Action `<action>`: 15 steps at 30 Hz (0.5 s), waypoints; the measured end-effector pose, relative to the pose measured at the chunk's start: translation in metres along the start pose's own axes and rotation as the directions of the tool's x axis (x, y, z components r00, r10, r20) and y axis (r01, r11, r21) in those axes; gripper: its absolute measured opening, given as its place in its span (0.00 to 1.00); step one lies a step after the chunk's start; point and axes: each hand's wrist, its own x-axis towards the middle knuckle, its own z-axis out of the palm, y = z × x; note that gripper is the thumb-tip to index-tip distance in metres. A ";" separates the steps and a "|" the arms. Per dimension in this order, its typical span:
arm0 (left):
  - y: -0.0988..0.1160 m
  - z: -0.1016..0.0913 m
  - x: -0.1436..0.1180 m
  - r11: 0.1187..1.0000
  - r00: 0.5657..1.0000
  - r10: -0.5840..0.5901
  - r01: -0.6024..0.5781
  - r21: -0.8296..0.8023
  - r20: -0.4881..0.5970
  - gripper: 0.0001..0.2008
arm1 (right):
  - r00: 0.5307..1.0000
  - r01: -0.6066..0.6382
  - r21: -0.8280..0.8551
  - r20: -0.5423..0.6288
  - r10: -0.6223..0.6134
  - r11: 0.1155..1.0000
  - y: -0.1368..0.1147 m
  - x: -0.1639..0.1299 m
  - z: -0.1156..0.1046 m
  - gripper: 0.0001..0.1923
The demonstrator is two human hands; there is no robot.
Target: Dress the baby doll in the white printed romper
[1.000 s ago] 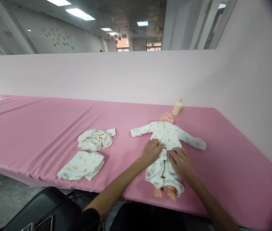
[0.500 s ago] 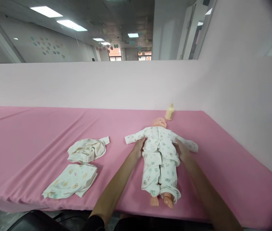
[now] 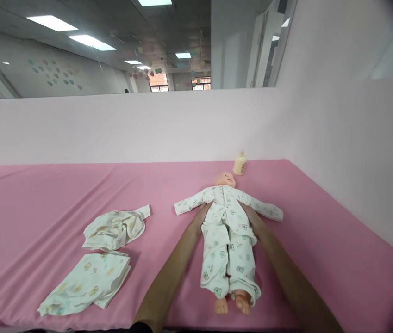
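Note:
A baby doll (image 3: 228, 240) in a white printed top and trousers lies on its back on the pink sheet (image 3: 43, 203), head toward the wall, bare feet toward me. My left hand (image 3: 201, 215) is pressed against the doll's side under its arm. My right hand (image 3: 250, 215) grips the opposite side of the torso, its fingers tucked under the other sleeve. Both hands clasp the doll's body between them.
A small cream bottle (image 3: 240, 163) stands by the wall just behind the doll's head. Left of the doll lie a crumpled printed garment (image 3: 115, 229) and a flatter folded one (image 3: 85, 282). A pale partition wall (image 3: 182, 125) closes off the back and right.
My hands have left the front of the doll's top at the waist and moved up to its sides under the arms. The view has tilted down and shifted right.

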 end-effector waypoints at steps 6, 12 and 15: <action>-0.001 0.000 0.000 0.996 0.999 -0.021 0.023 -0.083 0.025 0.24 | 0.928 -0.088 -0.652 -0.328 -0.176 0.753 -0.018 -0.003 0.004 0.29; -0.004 -0.004 -0.003 0.993 0.999 0.007 -0.004 -0.116 0.031 0.24 | 0.908 -0.004 -0.915 -0.172 -0.381 0.403 -0.077 0.038 0.041 0.20; -0.006 -0.006 -0.004 0.992 0.999 0.023 -0.018 -0.126 0.040 0.23 | 0.947 0.032 -0.925 -0.093 -0.309 0.377 -0.095 0.067 0.056 0.13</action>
